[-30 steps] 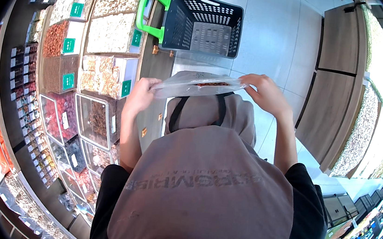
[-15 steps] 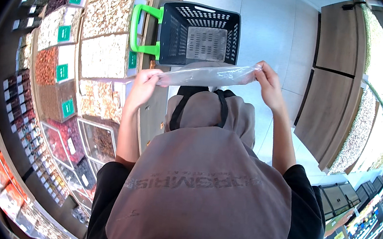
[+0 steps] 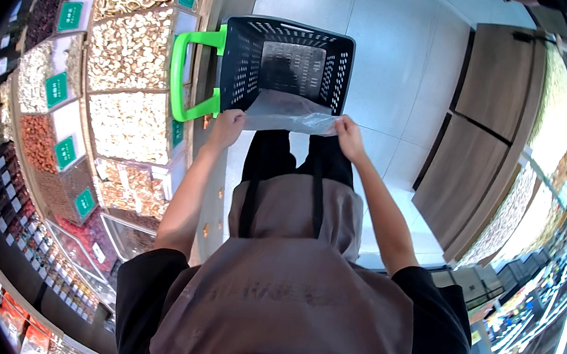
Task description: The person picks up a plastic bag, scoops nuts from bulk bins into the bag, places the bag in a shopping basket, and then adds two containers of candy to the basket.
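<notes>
A clear plastic bag [image 3: 283, 111] is stretched between my two hands, its mouth edge toward me. My left hand [image 3: 230, 124] pinches one end of that edge, close to the basket's near left corner. At the other end, my right hand [image 3: 348, 137] grips the bag with fingers closed. The bag's far part hangs over the near rim of a black shopping basket [image 3: 230, 61] with a bright green handle [image 3: 178, 76]. Through its perforated sides and open top, the basket's bottom shows with nothing visible on it apart from the bag overlapping its near side.
On the left, bulk bins hold dried slices [image 3: 130, 47], pale pieces [image 3: 130, 126] and reddish dried goods [image 3: 37, 141], with green labels [image 3: 56, 89]. Wooden cabinets [image 3: 490, 81] topped with heaped grains [image 3: 557, 102] stand right. Pale tiled floor [image 3: 393, 57] lies between.
Both hands have come closer together, and the bag has dropped from a taut roll-like strip to a wider sheet over the basket's near side. The view has shifted.
</notes>
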`<state>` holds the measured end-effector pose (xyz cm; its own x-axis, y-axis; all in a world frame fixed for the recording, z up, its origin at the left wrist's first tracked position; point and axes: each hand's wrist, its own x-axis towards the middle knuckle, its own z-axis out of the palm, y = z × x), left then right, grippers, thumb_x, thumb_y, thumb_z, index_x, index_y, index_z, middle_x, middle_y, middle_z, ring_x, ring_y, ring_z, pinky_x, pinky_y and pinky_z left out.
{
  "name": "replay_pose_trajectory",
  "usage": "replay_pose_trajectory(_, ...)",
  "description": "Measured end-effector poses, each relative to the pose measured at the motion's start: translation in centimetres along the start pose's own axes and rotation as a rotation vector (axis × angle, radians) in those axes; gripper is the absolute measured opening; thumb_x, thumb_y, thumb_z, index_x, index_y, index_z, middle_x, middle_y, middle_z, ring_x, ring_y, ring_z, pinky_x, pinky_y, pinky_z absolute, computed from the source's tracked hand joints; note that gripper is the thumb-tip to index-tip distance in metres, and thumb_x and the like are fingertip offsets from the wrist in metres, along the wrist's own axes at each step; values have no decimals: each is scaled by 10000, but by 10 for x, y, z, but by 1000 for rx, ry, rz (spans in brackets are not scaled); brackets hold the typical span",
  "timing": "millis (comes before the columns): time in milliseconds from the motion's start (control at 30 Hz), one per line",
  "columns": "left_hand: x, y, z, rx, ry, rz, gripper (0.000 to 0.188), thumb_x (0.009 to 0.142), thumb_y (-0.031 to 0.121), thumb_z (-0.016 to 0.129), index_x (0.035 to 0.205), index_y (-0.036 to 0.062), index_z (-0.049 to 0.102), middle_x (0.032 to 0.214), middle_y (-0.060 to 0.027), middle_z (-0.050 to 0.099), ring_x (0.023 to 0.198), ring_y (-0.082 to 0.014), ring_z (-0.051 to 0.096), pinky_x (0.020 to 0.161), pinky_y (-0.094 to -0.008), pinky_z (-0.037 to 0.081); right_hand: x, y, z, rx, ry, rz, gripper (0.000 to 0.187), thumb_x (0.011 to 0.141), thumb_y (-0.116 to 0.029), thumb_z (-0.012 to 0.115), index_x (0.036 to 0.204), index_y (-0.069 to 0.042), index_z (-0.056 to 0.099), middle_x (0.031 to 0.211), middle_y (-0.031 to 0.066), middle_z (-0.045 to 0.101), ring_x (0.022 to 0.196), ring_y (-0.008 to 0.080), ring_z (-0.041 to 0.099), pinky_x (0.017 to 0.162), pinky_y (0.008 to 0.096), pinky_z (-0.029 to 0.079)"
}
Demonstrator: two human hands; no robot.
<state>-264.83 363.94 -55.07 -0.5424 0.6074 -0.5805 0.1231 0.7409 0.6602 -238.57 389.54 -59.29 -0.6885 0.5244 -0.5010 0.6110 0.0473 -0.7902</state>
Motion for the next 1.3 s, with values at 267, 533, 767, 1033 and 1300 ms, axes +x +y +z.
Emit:
replay_pose_trajectory(267, 99, -89, 89, 159, -31, -435, 273, 835, 123, 541, 1021, 19, 711, 1033, -296, 653, 1063, -441, 597, 972, -465, 459, 110, 133, 93, -228, -161, 360, 310, 974, -245, 462, 1027, 27, 601, 943, 311, 650, 965, 490, 608, 849, 531, 485)
replay_pose_trajectory(533, 223, -183, 170, 338, -151, -445, 289, 888, 276, 636, 1001, 20, 707, 1019, -278, 666, 1027, -410, 631, 930, -454, 507, 222, 272, 153, -446, -140, 502, 328, 949, -268, 478, 1067, -5, 635, 1009, 269, 672, 989, 431, 643, 875, 473, 510)
replay_pose_trajectory(767, 258, -180, 171, 396, -204, -490, 394, 874, 286, 662, 1155, 19, 596, 1109, -218, 664, 1061, -369, 639, 926, -443, 512, 235, 275, 165, -364, -257, 524, 277, 908, -205, 529, 1056, 25, 575, 1048, 341, 620, 1076, 473, 581, 920, 498, 481)
replay_pose_trajectory(1033, 117, -18, 20, 158, 252, -10, 355, 887, 159, 605, 1204, 3, 576, 1202, -206, 598, 1035, -413, 612, 887, -456, 507, 149, 74, 160, -296, -195, 175, 543, 848, -233, 694, 1257, 2, 425, 1145, 282, 582, 1030, 437, 611, 891, 468, 503)
replay_pose_trajectory(1300, 1, 82, -138, 286, 563, 303, 228, 865, 113, 624, 1076, 25, 627, 1096, -153, 617, 990, -362, 612, 861, -423, 501, 75, -198, 283, 391, -579, -484, 502, 817, -138, 725, 1261, -28, 520, 1212, 121, 605, 1136, 238, 576, 951, 349, 467)
